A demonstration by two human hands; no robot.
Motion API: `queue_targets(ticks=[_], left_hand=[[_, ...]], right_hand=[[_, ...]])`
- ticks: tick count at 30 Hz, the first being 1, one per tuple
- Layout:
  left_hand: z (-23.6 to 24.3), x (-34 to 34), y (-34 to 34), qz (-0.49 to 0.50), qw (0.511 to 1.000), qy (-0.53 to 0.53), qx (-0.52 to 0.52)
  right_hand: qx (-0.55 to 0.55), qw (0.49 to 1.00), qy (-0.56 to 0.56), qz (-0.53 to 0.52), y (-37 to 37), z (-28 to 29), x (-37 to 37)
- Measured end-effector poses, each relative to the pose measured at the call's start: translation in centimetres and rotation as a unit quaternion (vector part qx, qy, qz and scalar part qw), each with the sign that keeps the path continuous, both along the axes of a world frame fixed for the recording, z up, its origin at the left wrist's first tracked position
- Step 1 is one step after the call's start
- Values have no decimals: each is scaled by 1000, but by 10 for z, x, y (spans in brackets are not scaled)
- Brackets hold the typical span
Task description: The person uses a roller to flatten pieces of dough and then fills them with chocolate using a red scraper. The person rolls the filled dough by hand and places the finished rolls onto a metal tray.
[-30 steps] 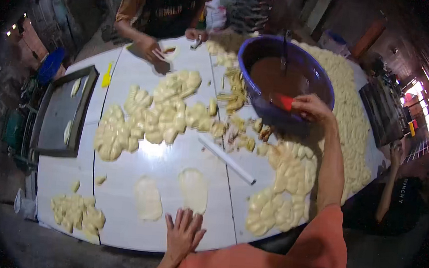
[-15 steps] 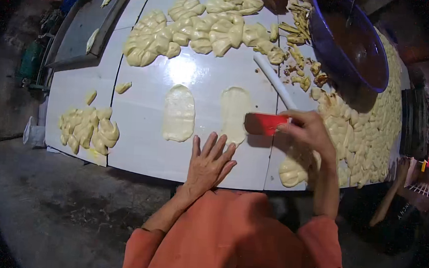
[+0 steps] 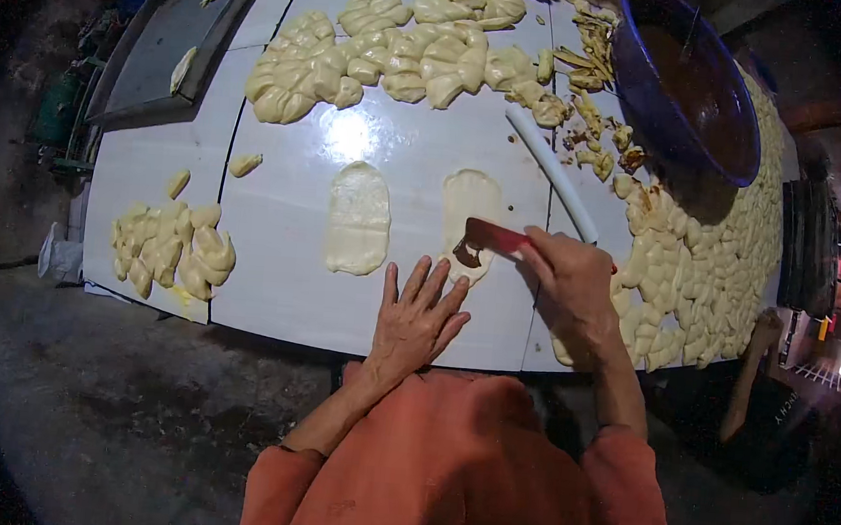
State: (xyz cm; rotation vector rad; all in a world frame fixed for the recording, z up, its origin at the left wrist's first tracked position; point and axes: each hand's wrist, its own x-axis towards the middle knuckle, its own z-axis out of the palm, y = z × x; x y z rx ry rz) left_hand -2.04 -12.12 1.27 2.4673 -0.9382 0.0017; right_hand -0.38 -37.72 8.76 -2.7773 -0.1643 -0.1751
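My right hand (image 3: 574, 275) grips a red scraper (image 3: 495, 237), its blade tilted over the right of two flattened dough strips (image 3: 472, 196). A patch of dark brown filling (image 3: 467, 256) lies on that strip's near half, under the blade. My left hand (image 3: 422, 316) rests flat with fingers apart, its fingertips at the near end of the same strip. To its left is the other dough strip (image 3: 358, 219), bare and pale. A white rod, perhaps a rolling pin (image 3: 551, 172), lies slantwise beyond my right hand.
Dough lumps (image 3: 416, 52) spread across the far side, with a smaller dough pile (image 3: 170, 245) at left. A blue-purple basin (image 3: 749, 139) of brown liquid stands far right beside many dough pieces (image 3: 698, 267). A metal tray (image 3: 152, 58) sits far left. Another person's arm (image 3: 752, 369) shows at right.
My right hand has moved slightly left and down, bringing the scraper over the right strip. Brown filling now shows on the dough there. My left hand stays nearly in place.
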Motion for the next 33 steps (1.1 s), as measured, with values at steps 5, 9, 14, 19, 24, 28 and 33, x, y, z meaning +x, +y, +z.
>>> queue_targets(ticks=[5, 9, 14, 19, 24, 28, 33], left_hand=[[1, 1, -1, 0, 1000, 25, 17], [1, -2, 3, -7, 999, 42, 21], [1, -8, 2, -12, 998, 43, 52], [1, -14, 7, -3, 997, 39, 70], [3, -13, -1, 1, 995, 70, 74], [9, -11, -4, 2, 995, 45, 87], [8, -11, -2, 10, 995, 33, 93]], right_hand=[[62, 994, 67, -57, -3, -4, 2], [179, 953, 166, -180, -8, 7, 7], [203, 946, 220, -126, -25, 1, 11], [551, 782, 184, -225, -91, 24, 43], [423, 848, -44, -316, -202, 83, 83], [182, 935, -82, -294, -285, 82, 124], [-107, 976, 76, -172, -303, 46, 155]])
